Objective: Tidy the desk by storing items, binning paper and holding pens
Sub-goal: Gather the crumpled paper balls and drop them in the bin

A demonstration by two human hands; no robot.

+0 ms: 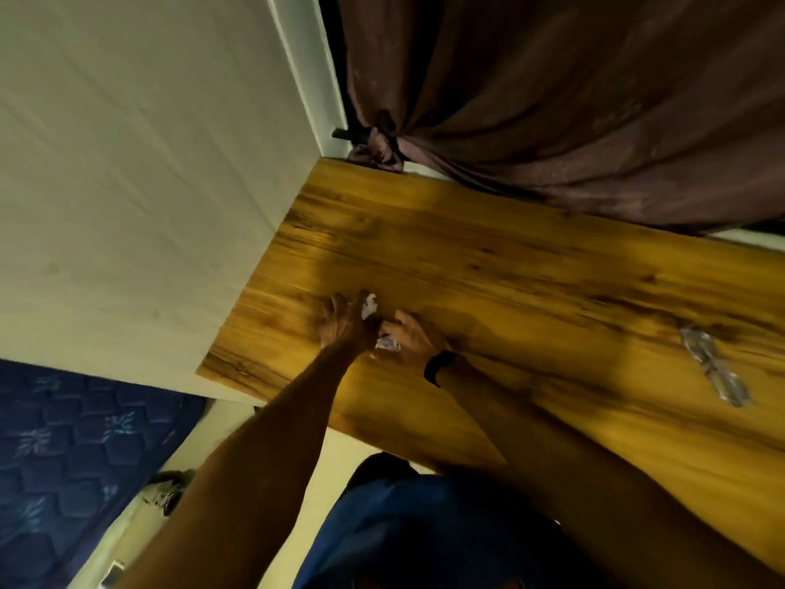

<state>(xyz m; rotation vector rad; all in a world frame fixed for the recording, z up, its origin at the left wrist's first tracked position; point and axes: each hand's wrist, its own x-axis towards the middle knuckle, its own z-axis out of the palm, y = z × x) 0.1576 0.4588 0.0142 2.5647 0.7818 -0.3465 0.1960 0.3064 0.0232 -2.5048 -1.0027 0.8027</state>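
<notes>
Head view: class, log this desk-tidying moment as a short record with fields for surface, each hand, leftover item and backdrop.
surface: wooden desk
left hand: grip on a crumpled paper scrap
right hand: closed on a second crumpled paper, black wristband
leftover item: crinkled clear wrapper, lying apart to the right
backdrop: brown curtain, white wall
</notes>
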